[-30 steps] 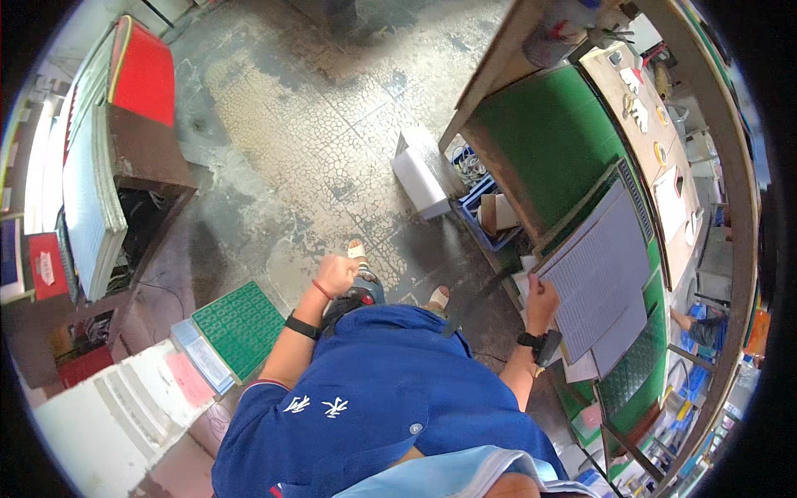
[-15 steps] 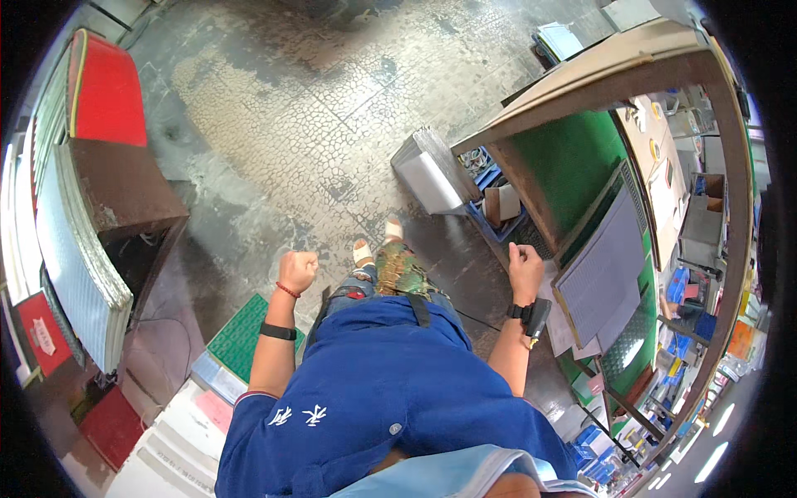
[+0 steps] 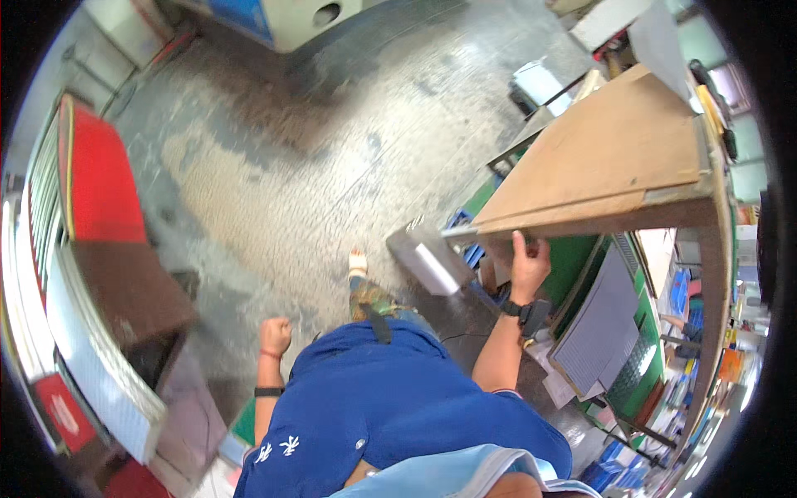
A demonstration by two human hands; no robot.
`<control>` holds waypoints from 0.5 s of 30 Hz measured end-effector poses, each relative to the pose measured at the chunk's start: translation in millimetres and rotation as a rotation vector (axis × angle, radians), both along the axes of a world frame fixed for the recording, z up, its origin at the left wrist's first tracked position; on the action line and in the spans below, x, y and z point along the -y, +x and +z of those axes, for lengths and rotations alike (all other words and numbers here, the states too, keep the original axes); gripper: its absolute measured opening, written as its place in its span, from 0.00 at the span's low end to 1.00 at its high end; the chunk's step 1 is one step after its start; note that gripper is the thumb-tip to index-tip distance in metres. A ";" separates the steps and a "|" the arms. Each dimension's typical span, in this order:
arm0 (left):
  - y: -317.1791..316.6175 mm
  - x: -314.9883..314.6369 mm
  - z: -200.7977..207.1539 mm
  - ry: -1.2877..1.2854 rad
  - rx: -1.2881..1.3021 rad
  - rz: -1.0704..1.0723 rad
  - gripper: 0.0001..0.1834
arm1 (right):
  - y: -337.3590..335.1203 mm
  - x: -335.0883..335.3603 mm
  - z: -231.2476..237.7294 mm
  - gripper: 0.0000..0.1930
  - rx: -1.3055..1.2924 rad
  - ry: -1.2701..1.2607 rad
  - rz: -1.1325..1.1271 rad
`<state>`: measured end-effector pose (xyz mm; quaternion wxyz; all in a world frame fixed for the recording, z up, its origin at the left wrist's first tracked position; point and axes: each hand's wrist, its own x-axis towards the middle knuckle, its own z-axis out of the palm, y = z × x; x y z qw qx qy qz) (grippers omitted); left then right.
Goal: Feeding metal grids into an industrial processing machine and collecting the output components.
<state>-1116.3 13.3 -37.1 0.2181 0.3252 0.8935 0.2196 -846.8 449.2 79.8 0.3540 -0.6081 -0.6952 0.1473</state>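
Observation:
My left hand (image 3: pixel 276 336) hangs low beside my blue shirt, curled into a fist, with nothing showing in it. My right hand (image 3: pixel 530 270) is raised just under the near edge of a wooden-topped workbench (image 3: pixel 594 158). Its thumb side stands out and the other fingers are loosely bent and apart. It holds nothing that I can see; whether a fingertip touches the bench edge, I cannot tell. A black device is strapped to my right wrist. Beneath the bench, close to that hand, leans a grey-lilac stack of sheets (image 3: pixel 599 319).
A grey block-like stack (image 3: pixel 427 259) stands on the floor ahead, beside the bench. To the left are a brown stand (image 3: pixel 124 290), a red panel (image 3: pixel 100 174) and piled pale sheets (image 3: pixel 95 349). A pale machine (image 3: pixel 311 21) stands at the far end of the floor.
I have stepped forward, and the view has moved along the bench, showing more of its top and the machine ahead. My right hand has risen to the bench edge, its fingers loosening.

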 end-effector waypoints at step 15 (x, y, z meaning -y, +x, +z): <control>-157.2 -256.5 -32.7 -0.005 0.013 -0.513 0.08 | -37.3 -1.1 49.3 0.23 0.043 -0.058 -0.101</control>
